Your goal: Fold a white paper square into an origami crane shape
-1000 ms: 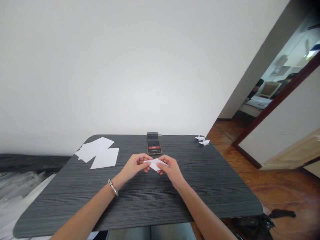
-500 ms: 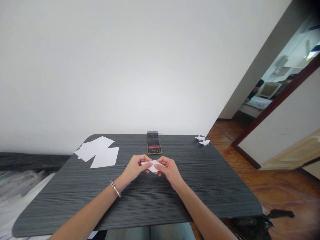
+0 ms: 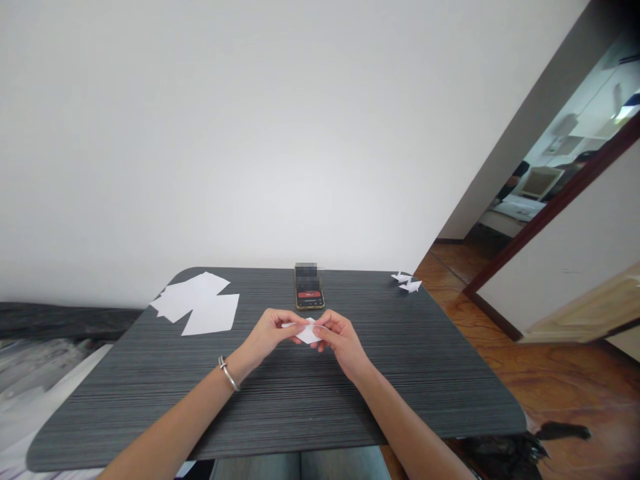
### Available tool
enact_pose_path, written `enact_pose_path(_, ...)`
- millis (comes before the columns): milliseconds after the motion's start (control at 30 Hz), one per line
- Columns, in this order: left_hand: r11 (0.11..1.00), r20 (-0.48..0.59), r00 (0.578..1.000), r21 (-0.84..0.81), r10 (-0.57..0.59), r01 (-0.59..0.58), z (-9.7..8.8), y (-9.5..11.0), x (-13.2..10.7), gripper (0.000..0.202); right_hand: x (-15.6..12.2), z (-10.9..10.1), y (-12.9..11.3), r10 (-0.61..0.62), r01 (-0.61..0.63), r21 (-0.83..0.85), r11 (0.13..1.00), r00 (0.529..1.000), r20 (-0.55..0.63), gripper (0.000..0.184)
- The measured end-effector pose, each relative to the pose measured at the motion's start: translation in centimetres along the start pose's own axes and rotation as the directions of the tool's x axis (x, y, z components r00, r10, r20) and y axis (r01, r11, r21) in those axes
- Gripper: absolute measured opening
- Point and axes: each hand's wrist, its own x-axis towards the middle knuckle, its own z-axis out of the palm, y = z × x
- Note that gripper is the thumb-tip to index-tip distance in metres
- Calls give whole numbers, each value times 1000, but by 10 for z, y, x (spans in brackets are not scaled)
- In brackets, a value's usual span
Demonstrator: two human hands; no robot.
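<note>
Head view: left hand (image 3: pixel 271 331) and right hand (image 3: pixel 342 342) pinch folded paper (image 3: pixel 309 334) from opposite sides, holding it off table (image 3: pixel 125 413); sheets (image 3: pixel 199 305) lie left of phone (image 3: pixel 309 294).

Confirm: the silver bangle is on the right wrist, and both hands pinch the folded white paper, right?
No: the head view shows the silver bangle on the left wrist, not the right. The left hand and right hand do pinch the folded white paper.

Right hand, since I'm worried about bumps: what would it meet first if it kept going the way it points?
The right hand meets the folded white paper first, already touching it; then probably the left hand.
</note>
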Motion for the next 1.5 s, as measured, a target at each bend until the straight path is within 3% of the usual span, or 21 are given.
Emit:
enact_pose_path(400, 1000, 103, 995, -18, 18, -16, -5, 9, -3, 15, 0, -1, 2, -89, 89, -25, 996, 996, -20, 15)
enact_pose_path(867, 999, -17, 1000, 34, 7, -7, 0, 2, -3, 17, 1, 1, 6, -91, 91, -103, 991, 996, 5, 19)
enact_pose_path(1133, 1000, 14, 1000, 23, 14, -14, -1, -3, -2, 17, 3, 1, 8, -90, 87, -119, 989, 996, -18, 18)
enact_pose_path(1333, 992, -22, 996, 91, 91, -88, 3, -1, -2, 18, 2, 1, 7, -109, 106, -96, 990, 994, -26, 22)
enact_pose_path(1500, 997, 6, 998, 36, 61, -61, 3, -3, -1, 17, 0, 1, 6, -116, 117, -56, 992, 993, 21, 20)
